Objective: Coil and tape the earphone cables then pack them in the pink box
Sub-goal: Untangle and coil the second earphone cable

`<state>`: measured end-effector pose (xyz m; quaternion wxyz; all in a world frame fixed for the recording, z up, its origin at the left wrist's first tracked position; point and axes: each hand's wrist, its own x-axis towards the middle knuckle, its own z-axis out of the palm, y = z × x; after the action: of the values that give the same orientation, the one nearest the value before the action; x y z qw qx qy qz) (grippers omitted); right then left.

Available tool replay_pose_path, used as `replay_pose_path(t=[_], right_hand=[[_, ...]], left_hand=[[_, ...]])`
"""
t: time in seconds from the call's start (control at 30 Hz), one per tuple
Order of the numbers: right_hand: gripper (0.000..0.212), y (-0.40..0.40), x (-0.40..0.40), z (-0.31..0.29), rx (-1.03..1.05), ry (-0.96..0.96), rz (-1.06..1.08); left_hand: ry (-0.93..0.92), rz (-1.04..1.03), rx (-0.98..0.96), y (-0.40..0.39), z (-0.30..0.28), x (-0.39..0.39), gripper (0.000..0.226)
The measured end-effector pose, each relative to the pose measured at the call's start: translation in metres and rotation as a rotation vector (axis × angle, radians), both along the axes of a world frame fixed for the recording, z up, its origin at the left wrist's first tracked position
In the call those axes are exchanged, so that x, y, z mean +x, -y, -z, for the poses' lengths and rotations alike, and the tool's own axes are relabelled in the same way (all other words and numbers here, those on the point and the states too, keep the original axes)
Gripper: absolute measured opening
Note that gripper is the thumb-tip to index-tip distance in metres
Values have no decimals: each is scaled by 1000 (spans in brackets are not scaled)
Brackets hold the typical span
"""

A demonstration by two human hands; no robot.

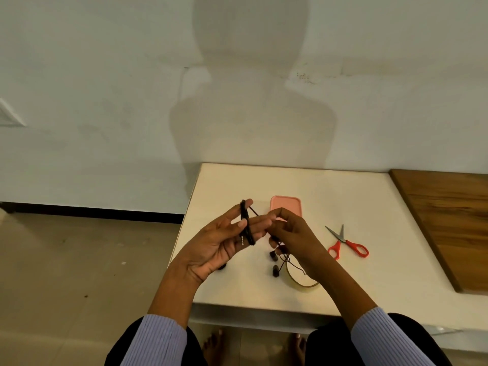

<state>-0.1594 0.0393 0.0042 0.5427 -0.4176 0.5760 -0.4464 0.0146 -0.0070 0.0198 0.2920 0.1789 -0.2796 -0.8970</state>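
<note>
A black earphone cable [247, 225] is wound in several loops round the straight fingers of my left hand [224, 239], held palm up above the white table. My right hand [287, 233] pinches the free end of the cable just right of the coil. From that hand the two earbuds [274, 262] dangle on thin wires, close above the table. The pink box [286, 204] lies behind my hands with its lid on, partly hidden by my right fingers. A roll of clear tape [301, 282] lies on the table under my right wrist.
Red-handled scissors [347, 243] lie open on the white table [343, 286] to the right of my hands. A wooden board [454, 223] covers the table's right side. A wall stands behind, tiled floor to the left, and bare feet show under the table's front edge.
</note>
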Motion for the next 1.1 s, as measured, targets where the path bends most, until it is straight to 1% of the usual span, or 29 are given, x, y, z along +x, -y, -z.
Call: replay_pose_path(t=[0.1, 0.23, 0.33, 0.43, 0.53, 0.63, 0.7, 0.77, 0.9, 0.97, 1.0, 1.1], right_hand=[[17, -1, 8, 0, 49, -89, -57], [18, -1, 13, 4, 112, -74, -43], [17, -1, 9, 5, 136, -84, 4], [26, -2, 6, 8, 76, -218, -14], [29, -4, 6, 11, -40, -418, -72], [31, -6, 6, 13, -128, -680, -167], [36, -8, 8, 13, -170, -800, -225], [40, -10, 9, 13, -203, -845, -252], [56, -12, 10, 6, -280, -832, -279], [59, -13, 10, 4, -301, -847, -286], [56, -14, 10, 4, -305, -867, -289], [31, -12, 9, 5, -315, -930, -294]], left_hand=[[86, -117, 11, 1, 0, -6, 54], [133, -203, 23, 4, 2, -4, 49], [126, -261, 52, 8, 3, 2, 39], [117, -292, 61, 11, 5, 6, 28], [135, -329, 48, 12, 6, 6, 17], [175, -358, 22, 13, 9, 5, 15], [198, -367, 22, 13, 10, 6, 16], [229, -373, 17, 14, 12, 6, 16], [289, -378, -22, 14, 15, 5, 15], [301, -376, -27, 14, 17, 4, 14], [303, -380, -25, 14, 18, 4, 14], [305, -404, -13, 16, 20, 3, 14]])
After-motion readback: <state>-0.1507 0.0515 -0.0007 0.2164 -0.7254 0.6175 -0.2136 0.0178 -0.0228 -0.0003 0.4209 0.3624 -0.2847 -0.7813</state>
